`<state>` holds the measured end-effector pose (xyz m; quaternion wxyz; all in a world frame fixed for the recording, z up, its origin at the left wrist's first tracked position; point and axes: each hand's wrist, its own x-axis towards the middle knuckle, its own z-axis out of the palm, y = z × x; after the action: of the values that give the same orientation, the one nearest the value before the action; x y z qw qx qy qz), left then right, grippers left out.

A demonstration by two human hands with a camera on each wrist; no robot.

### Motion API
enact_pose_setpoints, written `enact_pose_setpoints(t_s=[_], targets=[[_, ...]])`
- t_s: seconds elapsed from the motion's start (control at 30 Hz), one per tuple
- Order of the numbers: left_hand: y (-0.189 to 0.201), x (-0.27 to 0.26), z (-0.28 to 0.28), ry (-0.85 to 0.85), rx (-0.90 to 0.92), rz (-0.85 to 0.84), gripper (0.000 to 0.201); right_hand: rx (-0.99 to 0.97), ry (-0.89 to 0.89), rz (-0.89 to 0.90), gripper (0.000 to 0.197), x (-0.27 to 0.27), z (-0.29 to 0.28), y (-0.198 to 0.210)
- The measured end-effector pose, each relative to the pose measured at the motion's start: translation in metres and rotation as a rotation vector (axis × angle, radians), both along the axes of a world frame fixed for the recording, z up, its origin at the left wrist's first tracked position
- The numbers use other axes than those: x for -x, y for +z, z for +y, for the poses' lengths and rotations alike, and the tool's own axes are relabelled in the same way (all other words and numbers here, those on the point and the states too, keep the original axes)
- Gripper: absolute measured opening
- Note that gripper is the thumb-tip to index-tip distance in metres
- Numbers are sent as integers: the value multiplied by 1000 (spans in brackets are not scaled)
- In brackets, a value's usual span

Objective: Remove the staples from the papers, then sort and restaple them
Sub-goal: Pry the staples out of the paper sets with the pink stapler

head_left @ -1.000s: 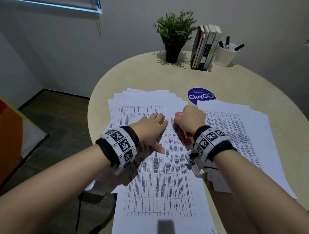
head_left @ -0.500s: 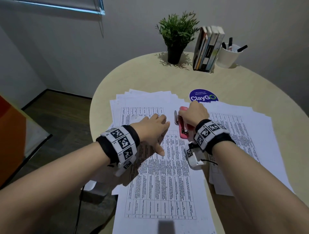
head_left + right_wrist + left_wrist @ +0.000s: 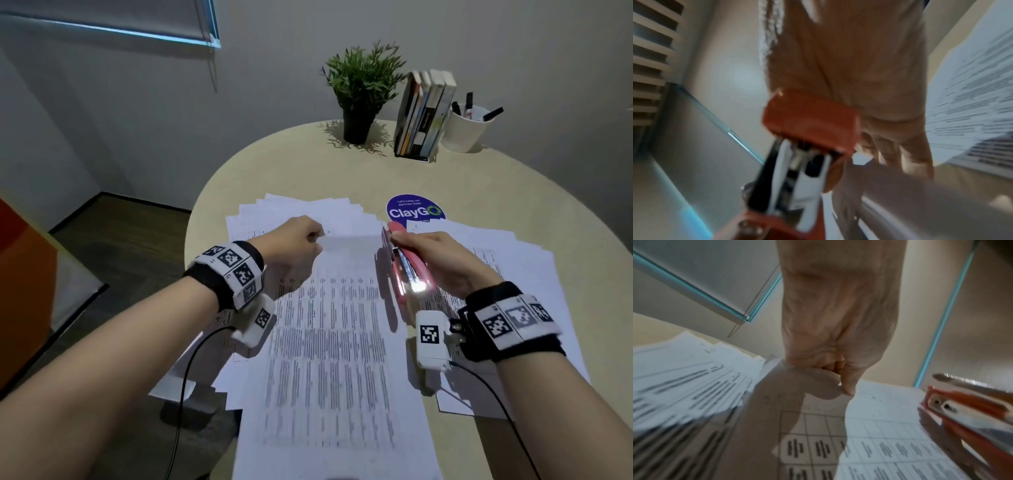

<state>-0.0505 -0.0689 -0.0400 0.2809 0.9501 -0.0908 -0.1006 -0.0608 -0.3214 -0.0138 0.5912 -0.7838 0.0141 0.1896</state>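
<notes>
Since the earlier frame both hands have lifted off the page: the left hand point(image 3: 297, 247), which lay flat on the printed sheet, now pinches the top corner of the papers point(image 3: 337, 342) and raises it, fingers curled around the edge (the left wrist view shows thumb and forefinger closed on the folded corner). Those papers lie in the middle of the round table point(image 3: 479, 192), between a fanned pile on the left and another spread on the right. Thin and floppy, they will bend and slide apart, so holding close to the corner seems wisest. Further right, the right hand point(image 3: 445, 265) grasps the pink stapler point(image 3: 404, 265) along its body, nose pointing away. Rigid and light, it probably handles easily in that grip.
</notes>
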Motion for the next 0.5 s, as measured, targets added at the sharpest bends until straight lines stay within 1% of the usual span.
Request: enact_pose_setpoints(t_s=[0.07, 0.1, 0.17, 0.2, 0.27, 0.33, 0.37, 0.43, 0.5], targets=[[10, -4, 0, 38, 120, -32, 19, -12, 33, 15, 36, 1, 4, 0], [16, -7, -1, 53, 182, -48, 15, -12, 17, 16, 35, 1, 7, 1], [24, -13, -1, 96, 283, -97, 13, 26, -45, -16, 32, -3, 8, 4], [27, -16, 2, 140, 297, -131, 13, 60, -66, -46, 33, -7, 6, 6], [27, -25, 15, 217, 216, -197, 18, 132, -108, -82, 33, -14, -6, 12], [21, -30, 33, 250, 44, -181, 35, 202, -148, -94, 30, -17, -26, 19], [17, -30, 40, 256, -53, -149, 46, 272, -168, -107, 29, -20, -39, 20], [10, -30, 50, 228, -236, -81, 66, 468, -239, -133, 36, -31, -67, 15], [3, -29, 52, 173, -353, -42, 76, 675, -309, -138, 45, -37, -88, 11]])
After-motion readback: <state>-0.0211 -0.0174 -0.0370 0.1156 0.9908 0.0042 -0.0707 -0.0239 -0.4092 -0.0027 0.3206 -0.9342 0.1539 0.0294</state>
